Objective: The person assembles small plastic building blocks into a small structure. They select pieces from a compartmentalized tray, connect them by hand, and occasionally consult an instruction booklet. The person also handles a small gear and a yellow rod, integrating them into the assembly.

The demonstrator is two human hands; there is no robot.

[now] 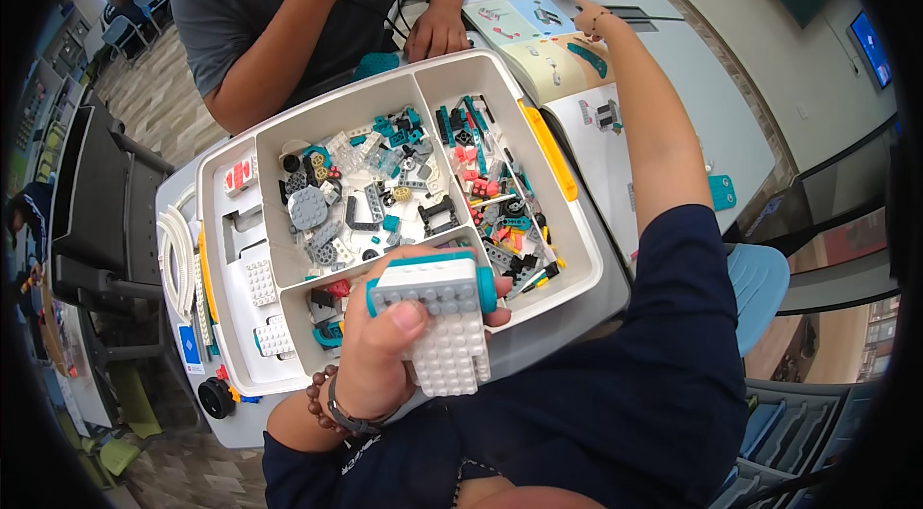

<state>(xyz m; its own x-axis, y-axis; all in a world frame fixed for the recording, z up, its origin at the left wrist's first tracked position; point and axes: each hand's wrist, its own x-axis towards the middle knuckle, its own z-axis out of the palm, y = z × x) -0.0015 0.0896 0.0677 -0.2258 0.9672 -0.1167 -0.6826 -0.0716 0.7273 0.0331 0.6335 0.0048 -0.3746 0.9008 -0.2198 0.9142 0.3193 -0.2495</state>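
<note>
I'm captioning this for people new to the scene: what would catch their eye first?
Probably the white, grey and teal block held up by the left hand at lower centre. Behind it, the big white tray spreads across the middle, its compartments scattered with loose bricks. At upper right, the right hand reaches out near an open booklet.

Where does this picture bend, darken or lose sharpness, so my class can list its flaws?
Head view: the fisheye darkens the corners to black and bows the table edge at right; head view: the brick model in the left hand is sharp enough to show its studs; head view: the distant seated person looks blurred.
</note>
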